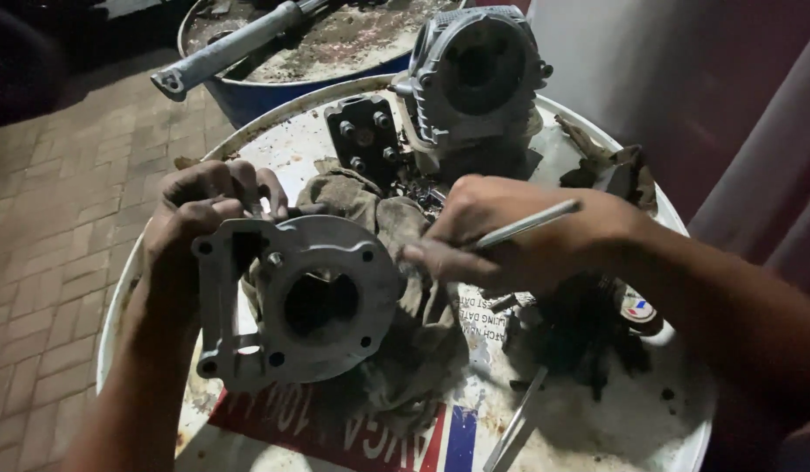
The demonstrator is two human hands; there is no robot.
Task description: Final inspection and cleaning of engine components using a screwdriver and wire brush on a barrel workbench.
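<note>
Scraping looks in hand: left hand (204, 205) clamps the grey engine cylinder (300, 297) over a rag (396, 350) on the drum top (274, 140). Right hand (519, 236), at three o'clock, pinches a thin metal tool (527, 224); its tip needs steady guidance. Cylinder head (475, 74) at twelve.

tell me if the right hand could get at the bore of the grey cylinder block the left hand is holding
Probably yes. The right hand, holding a thin metal tool, sits just beside the cylinder block, whose bore faces up uncovered; the left hand grips only its far edge.
</note>
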